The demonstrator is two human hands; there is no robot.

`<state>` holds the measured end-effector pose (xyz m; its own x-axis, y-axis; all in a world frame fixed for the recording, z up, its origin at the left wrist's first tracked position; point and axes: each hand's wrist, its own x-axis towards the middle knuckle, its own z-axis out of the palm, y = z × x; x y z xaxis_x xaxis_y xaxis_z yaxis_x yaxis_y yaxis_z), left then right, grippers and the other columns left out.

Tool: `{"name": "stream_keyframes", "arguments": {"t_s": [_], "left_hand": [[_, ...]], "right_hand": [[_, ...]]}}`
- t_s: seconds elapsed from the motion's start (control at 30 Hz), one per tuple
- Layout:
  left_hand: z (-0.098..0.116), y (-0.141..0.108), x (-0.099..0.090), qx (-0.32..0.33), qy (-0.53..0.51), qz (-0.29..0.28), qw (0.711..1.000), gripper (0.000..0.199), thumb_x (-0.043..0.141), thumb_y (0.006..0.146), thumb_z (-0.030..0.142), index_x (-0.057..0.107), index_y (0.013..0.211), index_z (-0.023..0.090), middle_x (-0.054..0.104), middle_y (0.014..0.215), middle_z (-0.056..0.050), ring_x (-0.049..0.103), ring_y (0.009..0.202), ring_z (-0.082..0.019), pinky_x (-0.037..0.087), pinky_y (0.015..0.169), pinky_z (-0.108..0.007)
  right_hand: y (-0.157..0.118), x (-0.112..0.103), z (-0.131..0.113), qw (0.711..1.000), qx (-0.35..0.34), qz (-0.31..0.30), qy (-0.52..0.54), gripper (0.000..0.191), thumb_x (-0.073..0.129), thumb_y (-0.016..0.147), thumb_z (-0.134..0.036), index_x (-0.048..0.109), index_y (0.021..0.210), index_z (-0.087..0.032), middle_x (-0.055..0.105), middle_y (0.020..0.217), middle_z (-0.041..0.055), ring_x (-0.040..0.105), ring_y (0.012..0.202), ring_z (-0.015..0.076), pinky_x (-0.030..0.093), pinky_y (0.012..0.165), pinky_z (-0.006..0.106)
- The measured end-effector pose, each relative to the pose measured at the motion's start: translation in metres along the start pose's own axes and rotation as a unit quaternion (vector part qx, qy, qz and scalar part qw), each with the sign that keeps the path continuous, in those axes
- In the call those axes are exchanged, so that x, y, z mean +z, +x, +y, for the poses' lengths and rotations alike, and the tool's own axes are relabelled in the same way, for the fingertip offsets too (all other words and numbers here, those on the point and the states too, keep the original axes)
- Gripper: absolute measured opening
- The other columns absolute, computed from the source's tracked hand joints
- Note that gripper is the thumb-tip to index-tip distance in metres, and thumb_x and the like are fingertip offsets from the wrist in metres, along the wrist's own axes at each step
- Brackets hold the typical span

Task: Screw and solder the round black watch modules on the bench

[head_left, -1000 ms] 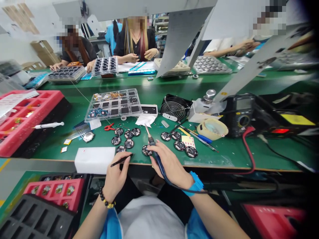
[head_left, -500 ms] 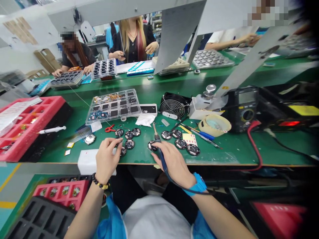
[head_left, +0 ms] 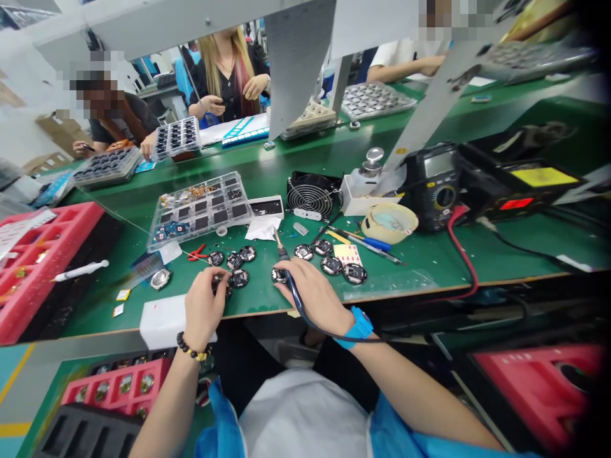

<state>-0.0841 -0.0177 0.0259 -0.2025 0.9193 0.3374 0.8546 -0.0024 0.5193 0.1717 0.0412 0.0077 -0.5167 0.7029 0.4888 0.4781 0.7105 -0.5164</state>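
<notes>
In my right hand (head_left: 312, 292) is a soldering iron (head_left: 283, 252), its tip aimed away from me above the green bench. Just under that hand's fingertips lies a round black circuit part (head_left: 278, 275). My left hand (head_left: 203, 308) is closed in a pinch, with a thin solder wire (head_left: 138, 227) running to it from the upper left. Its fingertips partly hide another round part near the bench edge. Beside them are several more round parts (head_left: 239, 278). Another group of round parts (head_left: 331, 264) lies right of the iron.
Behind the hands stand a clear compartment box (head_left: 200, 210), a fan (head_left: 310, 196) and a yellowish bowl (head_left: 389, 224). A multimeter (head_left: 439, 184) is at right, a red foam tray (head_left: 42, 273) at left. Red pliers (head_left: 196, 253) lie near my left hand. Co-workers sit across the bench.
The view has turned, so the bench contents appear further left. My left fingertips have come down onto the round part near the edge. My right hand still holds the iron.
</notes>
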Motion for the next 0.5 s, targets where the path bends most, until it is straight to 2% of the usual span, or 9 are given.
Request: {"name": "stream_keyframes", "arguments": {"t_s": [0.1,0.27,0.4,0.5], "left_hand": [[0.016,-0.010,0.007,-0.005,-0.083,-0.002,0.997,0.016,0.058,0.102,0.037,0.066,0.103,0.023,0.071,0.092,-0.001,0.063,0.076,-0.017,0.045,0.071,-0.028],[0.047,-0.036,0.026,0.055,-0.166,-0.078,0.981,0.010,0.058,0.101,0.026,0.067,0.098,0.022,0.067,0.084,0.000,0.057,0.067,-0.013,0.043,0.064,-0.025],[0.062,-0.049,0.038,0.077,-0.220,-0.117,0.965,0.012,0.056,0.102,0.022,0.067,0.097,0.022,0.067,0.086,-0.002,0.059,0.070,-0.013,0.045,0.065,-0.024],[0.066,-0.051,0.040,0.077,-0.247,-0.133,0.957,0.014,0.056,0.103,0.026,0.068,0.098,0.021,0.068,0.088,-0.003,0.061,0.072,-0.014,0.046,0.066,-0.024]], "right_hand": [[-0.006,-0.005,-0.003,1.000,0.013,-0.003,-0.006,0.032,0.060,0.101,-0.015,0.052,0.131,-0.020,0.062,0.113,0.0120,0.063,0.103,0.0298,0.057,0.090,0.047],[-0.022,-0.016,-0.011,0.999,0.016,0.030,-0.014,0.033,0.063,0.101,-0.021,0.052,0.132,-0.021,0.063,0.118,0.0139,0.063,0.112,0.0322,0.057,0.096,0.050],[-0.036,-0.023,-0.013,0.998,-0.001,0.052,0.047,0.036,0.063,0.101,-0.018,0.051,0.135,-0.022,0.066,0.125,0.0117,0.062,0.123,0.0290,0.053,0.106,0.047],[-0.040,-0.026,-0.013,0.993,-0.010,0.046,0.109,0.028,0.061,0.102,-0.015,0.055,0.128,-0.024,0.069,0.120,0.0077,0.066,0.116,0.0239,0.055,0.102,0.040]]}}
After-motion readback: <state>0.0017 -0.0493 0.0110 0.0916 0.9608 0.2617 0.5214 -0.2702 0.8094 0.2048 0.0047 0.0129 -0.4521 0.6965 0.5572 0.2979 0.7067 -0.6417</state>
